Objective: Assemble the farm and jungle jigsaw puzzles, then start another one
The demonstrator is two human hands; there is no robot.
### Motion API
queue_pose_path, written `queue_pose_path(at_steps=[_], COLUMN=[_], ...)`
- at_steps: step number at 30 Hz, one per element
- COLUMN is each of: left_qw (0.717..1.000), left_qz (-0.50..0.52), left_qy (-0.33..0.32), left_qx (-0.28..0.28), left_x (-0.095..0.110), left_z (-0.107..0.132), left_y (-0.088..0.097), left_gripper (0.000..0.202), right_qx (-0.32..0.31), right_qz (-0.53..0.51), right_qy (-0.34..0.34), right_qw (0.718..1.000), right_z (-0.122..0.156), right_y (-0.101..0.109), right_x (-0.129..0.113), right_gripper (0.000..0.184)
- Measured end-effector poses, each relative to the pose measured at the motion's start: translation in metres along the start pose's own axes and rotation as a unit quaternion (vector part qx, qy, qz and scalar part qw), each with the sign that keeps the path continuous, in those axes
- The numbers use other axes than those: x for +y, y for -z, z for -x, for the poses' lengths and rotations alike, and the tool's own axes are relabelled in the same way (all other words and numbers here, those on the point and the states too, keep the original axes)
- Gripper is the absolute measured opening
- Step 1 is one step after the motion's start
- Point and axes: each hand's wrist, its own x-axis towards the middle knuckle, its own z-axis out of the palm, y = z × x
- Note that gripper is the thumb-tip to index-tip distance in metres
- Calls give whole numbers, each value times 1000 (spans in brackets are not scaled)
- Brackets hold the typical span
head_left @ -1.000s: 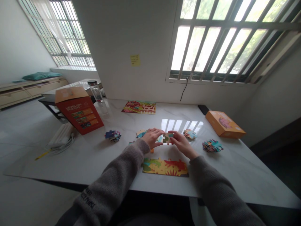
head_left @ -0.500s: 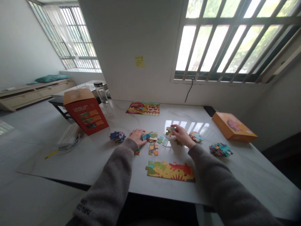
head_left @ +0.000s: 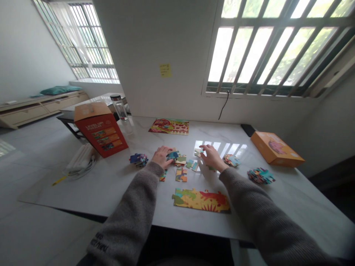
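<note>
From the head camera, the right hand [head_left: 213, 158] has let go of the pale jigsaw piece [head_left: 197, 152] it carried a moment ago; that piece now lies on the white marble tabletop [head_left: 280, 201] just beside the fingertips, and the hand hangs open above the surface with its fingers spread, gripping nothing that shows. The left hand [head_left: 162, 156] has shifted towards the small cluster of joined pieces [head_left: 174, 157]; it is open and palm down, with its fingertips [head_left: 168, 152] at the cluster's edge, though I cannot tell whether they press on it; neither hand now holds a piece. Loose teal pieces [head_left: 192, 165] and a small joined block [head_left: 181, 174] lie between the hands; a long assembled yellow-and-red puzzle [head_left: 201, 200] sits nearer the person, below them; a second assembled puzzle [head_left: 168, 126] lies towards the far edge. A mixed heap of pieces [head_left: 138, 160] sits left of the left hand; two more heaps [head_left: 231, 160] [head_left: 260, 176] sit to the right; a red puzzle box [head_left: 101, 129], a glass bottle [head_left: 119, 108] and an orange box [head_left: 277, 154] stand farther off.
</note>
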Motion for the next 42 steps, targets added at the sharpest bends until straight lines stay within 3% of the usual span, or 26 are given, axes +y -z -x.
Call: queue_pose_path(at_steps=[6,9,12,16,18,21,24,26,32,42], left_qw=[997,997,999,985,974,964,960,965,994,990], left_qz=[52,49,38,-5,-49,-99,-128,-121,-25,-19], left_qy=[-60,-51,9,156,216,243,230,212,54,65], left_qx=[-15,-18,12,70,47,-36,-96,-99,-96,-123], left_x=[8,10,10,8,6,3,2,3,10,2], left_z=[-2,-1,-1,-1,0,4,7,8,6,4], left_y=[-6,-8,-4,4,6,5,1,-1,-8,-10], left_gripper=[45,45,42,35,33,33,33,37,52,34], right_qx=[-48,-54,-58,-51,-54,-59,-55,-54,-36,15], right_qz=[5,-8,-21,-26,-26,-29,-34,-39,-70,-140], right_qy=[47,57,66,71,73,81,89,91,91,14], right_qw=[998,997,996,996,996,995,994,994,993,990], right_z=[16,23,28,30,30,29,29,30,38,65], right_y=[7,7,5,0,-1,-3,-2,0,12,30], right_x=[-17,-19,-19,-18,-19,-24,-28,-30,-22,3], right_gripper=[25,24,24,25,24,24,24,24,23,28])
